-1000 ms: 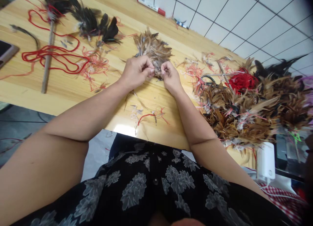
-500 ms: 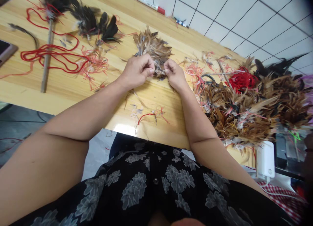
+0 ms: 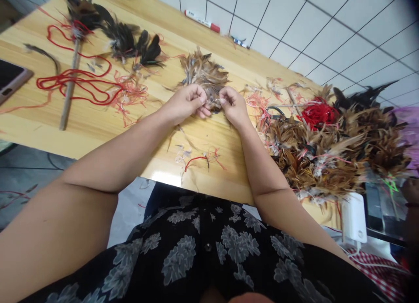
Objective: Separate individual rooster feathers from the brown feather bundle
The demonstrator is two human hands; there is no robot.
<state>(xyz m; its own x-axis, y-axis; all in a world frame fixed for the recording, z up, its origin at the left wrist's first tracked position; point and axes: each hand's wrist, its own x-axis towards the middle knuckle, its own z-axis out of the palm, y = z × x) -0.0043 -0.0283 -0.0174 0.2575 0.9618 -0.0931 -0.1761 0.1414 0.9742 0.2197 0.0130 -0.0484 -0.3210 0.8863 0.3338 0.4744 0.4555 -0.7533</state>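
Note:
A bunch of brown feathers (image 3: 204,71) lies on the wooden table, its quill ends toward me. My left hand (image 3: 190,103) is at the left of these quill ends, thumb and forefinger pinched together; what they hold is too small to make out. At the other side of the quill ends, my right hand (image 3: 233,105) pinches with thumb and forefinger, also on something too fine to name. Both hands stay close to the bunch, palms facing inward. Small red thread scraps (image 3: 204,159) and loose feather bits lie on the table nearer to me.
At left, a stick with dark feathers (image 3: 70,89) lies under looped red cord (image 3: 88,98), near a phone (image 3: 13,80). A big heap of brown feathers (image 3: 321,159) and red string (image 3: 318,113) fills the right. A marker (image 3: 201,21) lies along the tiled wall.
The camera view has shifted slightly, so the table things appear a little lower. The lower fingers of my left hand have loosened a little; both hands remain at the feather bunch.

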